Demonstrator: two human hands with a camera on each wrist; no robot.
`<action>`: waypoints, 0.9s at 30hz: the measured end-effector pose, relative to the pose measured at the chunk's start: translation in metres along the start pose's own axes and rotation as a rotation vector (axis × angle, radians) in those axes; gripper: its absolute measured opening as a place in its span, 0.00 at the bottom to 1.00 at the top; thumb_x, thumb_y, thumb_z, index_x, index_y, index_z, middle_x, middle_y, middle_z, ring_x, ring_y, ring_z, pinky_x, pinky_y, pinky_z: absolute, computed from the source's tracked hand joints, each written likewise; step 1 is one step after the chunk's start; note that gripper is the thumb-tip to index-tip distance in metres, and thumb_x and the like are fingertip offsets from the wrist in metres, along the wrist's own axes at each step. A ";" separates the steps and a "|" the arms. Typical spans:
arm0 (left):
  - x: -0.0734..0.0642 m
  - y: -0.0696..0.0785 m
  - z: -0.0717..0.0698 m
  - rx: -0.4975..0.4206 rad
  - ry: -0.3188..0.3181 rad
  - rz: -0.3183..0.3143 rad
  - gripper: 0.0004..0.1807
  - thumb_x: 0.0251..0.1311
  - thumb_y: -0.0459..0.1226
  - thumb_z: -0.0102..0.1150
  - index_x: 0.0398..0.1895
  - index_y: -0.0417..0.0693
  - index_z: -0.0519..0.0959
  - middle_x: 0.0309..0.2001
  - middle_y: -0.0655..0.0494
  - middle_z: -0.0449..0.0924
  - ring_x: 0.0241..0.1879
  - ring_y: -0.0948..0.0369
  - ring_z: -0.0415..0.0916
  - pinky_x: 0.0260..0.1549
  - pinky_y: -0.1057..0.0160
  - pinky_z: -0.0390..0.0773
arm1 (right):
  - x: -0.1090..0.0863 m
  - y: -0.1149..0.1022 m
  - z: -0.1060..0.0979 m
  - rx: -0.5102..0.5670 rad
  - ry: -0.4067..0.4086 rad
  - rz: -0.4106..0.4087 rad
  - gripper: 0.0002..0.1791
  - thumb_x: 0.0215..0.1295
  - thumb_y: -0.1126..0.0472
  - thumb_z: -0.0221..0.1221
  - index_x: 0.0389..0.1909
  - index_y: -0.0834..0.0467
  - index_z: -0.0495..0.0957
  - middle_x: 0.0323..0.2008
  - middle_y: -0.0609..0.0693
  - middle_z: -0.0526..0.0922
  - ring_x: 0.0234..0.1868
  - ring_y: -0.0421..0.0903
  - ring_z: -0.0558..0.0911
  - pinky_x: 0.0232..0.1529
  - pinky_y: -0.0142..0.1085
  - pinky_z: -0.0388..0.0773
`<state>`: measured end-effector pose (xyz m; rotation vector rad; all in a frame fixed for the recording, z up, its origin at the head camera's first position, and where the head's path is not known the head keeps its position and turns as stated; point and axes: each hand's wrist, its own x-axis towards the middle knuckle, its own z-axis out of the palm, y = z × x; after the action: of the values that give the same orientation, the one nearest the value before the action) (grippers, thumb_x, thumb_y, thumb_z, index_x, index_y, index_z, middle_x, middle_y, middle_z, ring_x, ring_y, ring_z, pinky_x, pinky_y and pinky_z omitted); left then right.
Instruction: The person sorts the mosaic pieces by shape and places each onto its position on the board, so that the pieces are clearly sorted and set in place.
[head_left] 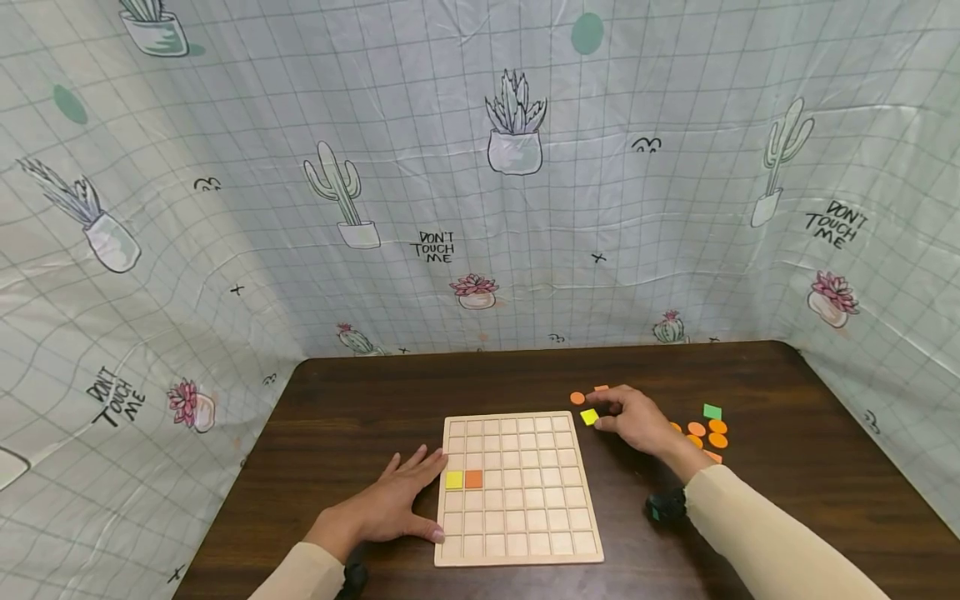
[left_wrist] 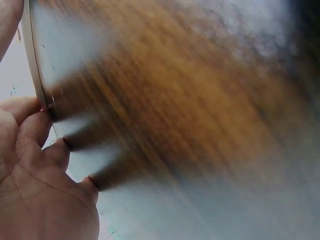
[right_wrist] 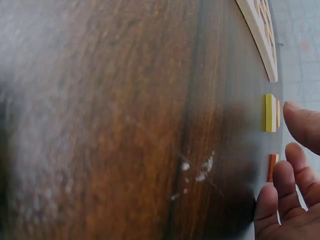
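Note:
A wooden grid board [head_left: 531, 489] lies on the dark table. Along its left edge rests my left hand [head_left: 397, 500], fingers spread, thumb and fingertips at the rim. On the board, a yellow square tile [head_left: 453, 480] and an orange square tile [head_left: 474, 479] sit side by side in the leftmost squares of one row. Beyond the upper right corner, my right hand [head_left: 636, 423] reaches over the table, its thumb tip close to another yellow square tile [head_left: 588, 417]. In the right wrist view that yellow tile [right_wrist: 269, 113] lies flat, thumb and fingers loosely bent around it.
An orange round disc [head_left: 577, 398] and a partly hidden orange piece [head_left: 602, 388] lie beside the right fingertips. Right of that forearm are several orange discs [head_left: 717, 433] and a green square tile [head_left: 712, 412]. A patterned curtain [head_left: 480, 208] hangs around the table [head_left: 360, 408].

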<state>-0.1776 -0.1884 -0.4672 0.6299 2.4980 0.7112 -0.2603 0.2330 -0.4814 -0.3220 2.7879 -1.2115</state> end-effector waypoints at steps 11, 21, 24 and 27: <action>0.000 -0.003 0.002 0.000 0.012 0.022 0.60 0.58 0.59 0.74 0.86 0.48 0.52 0.86 0.51 0.46 0.86 0.45 0.35 0.81 0.33 0.31 | 0.004 0.006 0.006 -0.031 -0.013 0.022 0.23 0.65 0.66 0.70 0.62 0.62 0.84 0.56 0.64 0.78 0.42 0.52 0.74 0.41 0.41 0.72; 0.000 -0.003 0.001 -0.001 0.015 0.027 0.59 0.58 0.58 0.75 0.86 0.48 0.53 0.86 0.50 0.47 0.86 0.45 0.36 0.80 0.32 0.31 | 0.004 0.007 0.007 -0.061 0.010 0.041 0.20 0.66 0.67 0.69 0.59 0.65 0.85 0.52 0.62 0.80 0.41 0.52 0.74 0.41 0.40 0.73; 0.000 -0.003 0.001 0.003 0.017 0.030 0.59 0.58 0.58 0.74 0.86 0.48 0.53 0.86 0.50 0.47 0.86 0.45 0.35 0.80 0.32 0.31 | 0.004 0.007 0.008 -0.066 0.020 0.040 0.17 0.65 0.67 0.69 0.55 0.65 0.87 0.51 0.62 0.80 0.41 0.52 0.75 0.41 0.40 0.74; 0.000 -0.004 0.001 0.000 0.017 0.031 0.59 0.58 0.58 0.74 0.86 0.48 0.52 0.86 0.50 0.46 0.86 0.45 0.35 0.80 0.32 0.31 | 0.003 0.007 0.008 -0.069 0.029 0.033 0.15 0.66 0.67 0.69 0.52 0.64 0.87 0.52 0.62 0.80 0.41 0.52 0.75 0.43 0.42 0.75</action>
<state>-0.1779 -0.1905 -0.4703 0.6664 2.5090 0.7316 -0.2630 0.2316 -0.4919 -0.2650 2.8524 -1.1247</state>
